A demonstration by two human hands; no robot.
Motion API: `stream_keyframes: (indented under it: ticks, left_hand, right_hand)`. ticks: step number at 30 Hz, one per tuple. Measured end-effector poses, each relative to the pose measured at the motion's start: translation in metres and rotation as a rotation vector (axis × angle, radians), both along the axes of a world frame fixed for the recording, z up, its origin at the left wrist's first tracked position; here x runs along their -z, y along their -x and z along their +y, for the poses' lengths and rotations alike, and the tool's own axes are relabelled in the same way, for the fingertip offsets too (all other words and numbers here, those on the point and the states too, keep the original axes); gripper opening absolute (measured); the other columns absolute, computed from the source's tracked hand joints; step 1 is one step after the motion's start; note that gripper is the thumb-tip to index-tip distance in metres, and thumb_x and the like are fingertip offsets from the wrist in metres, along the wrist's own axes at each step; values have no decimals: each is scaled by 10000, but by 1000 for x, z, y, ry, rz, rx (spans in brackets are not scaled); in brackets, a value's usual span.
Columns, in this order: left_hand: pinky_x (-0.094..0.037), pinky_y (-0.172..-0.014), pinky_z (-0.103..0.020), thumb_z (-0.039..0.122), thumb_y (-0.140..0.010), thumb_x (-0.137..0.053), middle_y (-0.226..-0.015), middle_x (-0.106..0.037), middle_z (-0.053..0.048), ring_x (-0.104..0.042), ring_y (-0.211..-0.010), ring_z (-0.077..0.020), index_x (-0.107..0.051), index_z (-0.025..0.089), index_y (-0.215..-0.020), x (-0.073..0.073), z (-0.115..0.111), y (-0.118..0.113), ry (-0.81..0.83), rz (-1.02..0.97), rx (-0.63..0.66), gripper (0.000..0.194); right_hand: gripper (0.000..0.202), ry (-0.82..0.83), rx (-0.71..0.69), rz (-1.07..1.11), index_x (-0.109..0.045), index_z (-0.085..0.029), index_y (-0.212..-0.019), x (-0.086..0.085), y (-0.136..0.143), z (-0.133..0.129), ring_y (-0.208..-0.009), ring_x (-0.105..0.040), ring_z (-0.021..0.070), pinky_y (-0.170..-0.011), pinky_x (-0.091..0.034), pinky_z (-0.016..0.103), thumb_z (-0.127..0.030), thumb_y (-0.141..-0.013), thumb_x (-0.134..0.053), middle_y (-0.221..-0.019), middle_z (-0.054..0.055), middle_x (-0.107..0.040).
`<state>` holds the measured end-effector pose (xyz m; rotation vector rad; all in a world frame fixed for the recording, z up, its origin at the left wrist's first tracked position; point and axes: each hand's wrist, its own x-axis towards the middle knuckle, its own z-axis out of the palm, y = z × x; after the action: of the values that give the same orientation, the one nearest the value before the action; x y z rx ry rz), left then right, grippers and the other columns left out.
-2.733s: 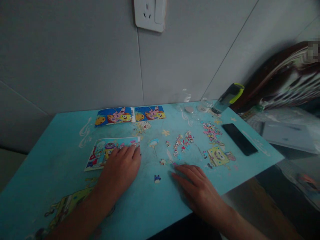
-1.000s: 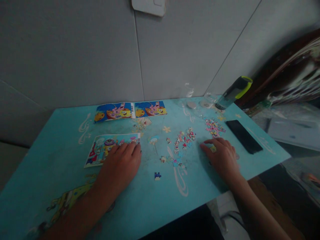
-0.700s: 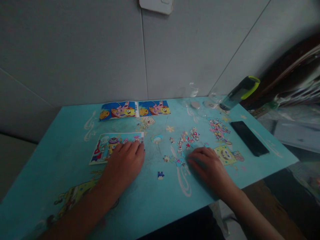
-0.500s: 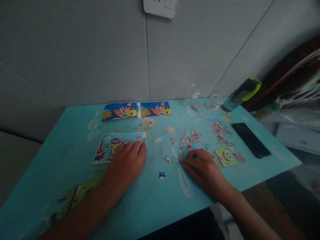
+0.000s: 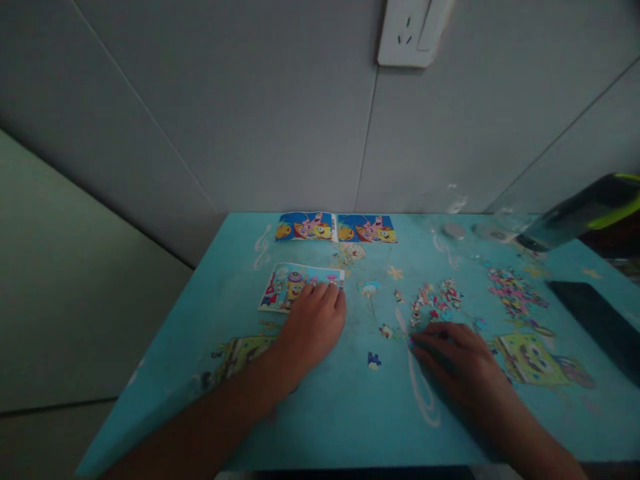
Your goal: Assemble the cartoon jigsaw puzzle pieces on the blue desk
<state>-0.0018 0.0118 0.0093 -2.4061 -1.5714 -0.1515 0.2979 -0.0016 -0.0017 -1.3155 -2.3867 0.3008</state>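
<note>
My left hand (image 5: 317, 317) lies palm down on the lower right part of a cartoon picture card (image 5: 276, 288), its fingers resting loosely over the print. Thumb and forefinger of my right hand (image 5: 453, 353) are pinched together at the tabletop on a small jigsaw puzzle piece (image 5: 411, 341), of which only a pinkish-purple bit shows. Just left of that pinch is a small cluster of pieces (image 5: 385, 331). Nearer to me sits a single blue and white piece (image 5: 373, 361). Beyond my right fingers spreads a loose pile of red and white pieces (image 5: 434, 301).
Another heap of colourful pieces (image 5: 515, 291) lies farther right, beside a dark flat object (image 5: 595, 323). Two blue cartoon pictures (image 5: 367, 229) are near the wall. At the back right are clear containers, a grey round lid (image 5: 453, 231) and a dark bottle (image 5: 575, 213).
My view has turned left, so the table and everything on it appear farther right. Both hands keep nearly the same places on the table, the right one still pinching.
</note>
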Motion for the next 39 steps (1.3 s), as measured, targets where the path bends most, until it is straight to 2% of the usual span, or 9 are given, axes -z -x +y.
stream_keyframes:
  ticks: [3,8,11,17,22,27,33,39]
  left_hand:
    - [-445,-945,-462,160,-974,-537,-1108,-664,-146,-601,-1057,-291,-647,120,-1183,-1,-1,0,-1,13,1,240]
    - [-443,-940,-462,164,-971,-548,-1111,-667,-150,-603,-1042,-291,-645,120,-1185,-2,-3,0,-5,3,13,239]
    - [-439,-949,-465,165,-974,-544,-1129,-665,-153,-601,-1056,-296,-641,108,-1201,-1,-3,0,-7,-4,14,253]
    - [-432,-966,-475,157,-979,-528,-1091,-665,-143,-603,-1046,-293,-647,117,-1182,3,-1,1,-8,-22,12,239]
    - [-437,-967,-478,151,-967,-543,-1071,-674,-140,-609,-1043,-296,-659,125,-1167,3,-1,2,-9,-34,24,233]
    - [-456,-917,-471,147,-970,-524,-1077,-683,-148,-616,-1034,-305,-667,123,-1172,1,-1,3,-8,2,32,248]
    - [-474,-899,-500,170,-975,-525,-1107,-687,-159,-621,-1053,-336,-667,118,-1190,0,-1,7,-12,39,54,263]
    - [-497,-913,-518,197,-983,-518,-1141,-692,-155,-634,-1043,-339,-678,115,-1177,1,2,8,-24,35,78,265]
  right_hand:
    - [191,15,-9,3,-760,-300,-1080,3,-4,4,-1006,-660,300,-898,-540,504,-369,-954,-634,-1115,88,-697]
    - [166,38,8,38,-757,-282,-1009,-2,-1,5,-972,-684,304,-873,-563,513,-364,-944,-628,-1071,92,-720]
    - [160,103,32,78,-748,-288,-967,-5,2,3,-928,-703,271,-853,-583,469,-379,-945,-619,-1009,59,-743]
    - [193,313,157,190,-756,-266,-938,-19,6,-1,-782,-712,220,-702,-580,343,-406,-940,-622,-898,34,-762]
    - [161,349,213,270,-760,-256,-897,-32,13,-1,-737,-677,194,-670,-544,307,-377,-915,-656,-841,19,-754]
    - [131,375,157,284,-756,-257,-915,-35,19,-10,-757,-676,180,-695,-545,306,-312,-927,-638,-862,18,-752]
    - [138,325,25,214,-747,-255,-975,-30,20,-18,-886,-688,201,-827,-543,368,-233,-941,-615,-938,35,-752]
    - [162,287,-9,155,-740,-244,-991,-33,24,-17,-916,-675,206,-870,-518,403,-209,-965,-585,-931,32,-749]
